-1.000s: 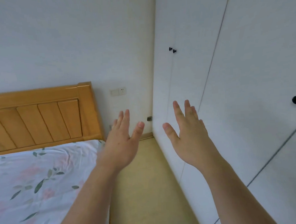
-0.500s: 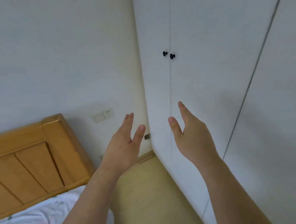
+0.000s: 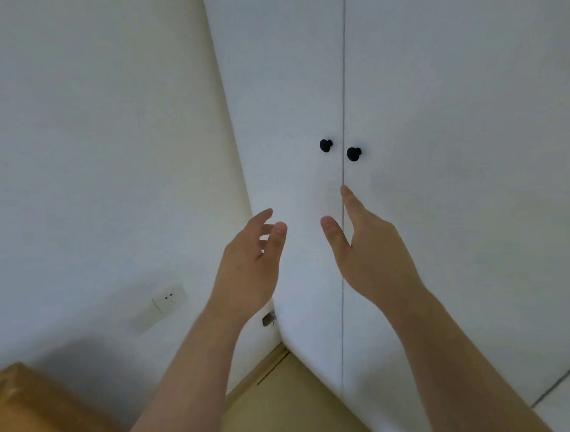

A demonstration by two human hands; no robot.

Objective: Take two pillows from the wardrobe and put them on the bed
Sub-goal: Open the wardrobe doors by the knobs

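Here, your left hand (image 3: 246, 267) and right hand (image 3: 368, 254) are both raised with fingers spread, holding nothing, just below the two black knobs (image 3: 326, 145) of the wardrobe (image 3: 440, 174) (its doors are shut, so no pillows show). The bed's wooden headboard (image 3: 33, 414) sits at lower left.

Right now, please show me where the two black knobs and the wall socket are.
left knob (image 3: 326, 145): head view, on its round black face.
right knob (image 3: 353, 153): head view, on its round black face.
wall socket (image 3: 170, 299): head view, middle of its white plate.
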